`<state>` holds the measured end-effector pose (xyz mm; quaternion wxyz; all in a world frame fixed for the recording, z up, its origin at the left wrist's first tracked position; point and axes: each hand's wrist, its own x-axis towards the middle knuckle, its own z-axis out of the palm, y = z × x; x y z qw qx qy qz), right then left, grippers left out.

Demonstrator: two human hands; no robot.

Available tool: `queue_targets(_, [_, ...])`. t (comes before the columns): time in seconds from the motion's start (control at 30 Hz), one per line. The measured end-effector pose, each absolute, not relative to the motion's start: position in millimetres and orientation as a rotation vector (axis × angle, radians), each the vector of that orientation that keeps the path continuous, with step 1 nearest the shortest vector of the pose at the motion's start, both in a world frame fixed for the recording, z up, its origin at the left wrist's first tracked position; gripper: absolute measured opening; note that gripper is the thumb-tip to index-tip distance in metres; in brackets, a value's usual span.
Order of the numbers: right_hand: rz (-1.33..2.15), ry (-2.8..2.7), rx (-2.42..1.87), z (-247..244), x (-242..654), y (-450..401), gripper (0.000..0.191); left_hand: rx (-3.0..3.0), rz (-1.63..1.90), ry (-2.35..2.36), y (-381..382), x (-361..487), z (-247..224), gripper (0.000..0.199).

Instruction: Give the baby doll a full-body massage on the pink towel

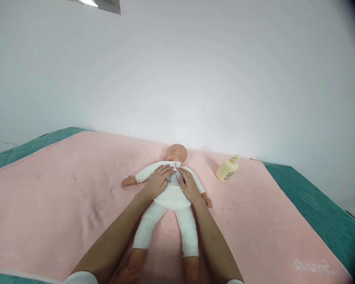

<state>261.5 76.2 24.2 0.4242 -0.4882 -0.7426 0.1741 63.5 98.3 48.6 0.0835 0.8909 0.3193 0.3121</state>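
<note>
A baby doll (174, 197) in white cloth lies on a pink blanket (62, 189), its head toward the wall and its legs toward me. The doll's head is turned to the left. My left hand (159, 180) rests flat on the left side of its upper torso, fingers spread. On the right side of the torso lies my right hand (189, 184), also flat with its fingers apart. A gap between the two hands shows a grayish patch on the doll's chest. Neither hand holds anything.
A pale yellow pump bottle (227, 169) leans to the right on the blanket, beyond the doll's right-hand side. Green quilted fabric (310, 193) shows around the blanket's edges. A white wall (177, 71) rises behind.
</note>
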Motion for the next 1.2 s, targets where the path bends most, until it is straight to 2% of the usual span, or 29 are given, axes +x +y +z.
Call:
queue_targets(0.5, [0.501, -1.786, -1.193, 23.5, 261.4, 74.3, 0.042, 2.716, 0.917, 0.981, 94.0, 63.6, 45.6, 0.050])
queue_targets(0.67, [0.463, -1.706, -1.192, 23.6, 267.0, 70.7, 0.041, 2.766, 1.003, 0.949, 84.5, 65.2, 51.1, 0.040])
queue_targets(0.97, [0.299, -1.841, -1.036, 51.6, 270.1, 23.2, 0.022, 2.796, 1.194, 0.725, 30.3, 64.3, 55.5, 0.025])
queue_targets(1.2, [0.301, -1.825, -0.884, 32.2, 260.1, -9.3, 0.030, 2.712, 1.120, 0.768, 10.5, 59.4, 46.0, 0.022])
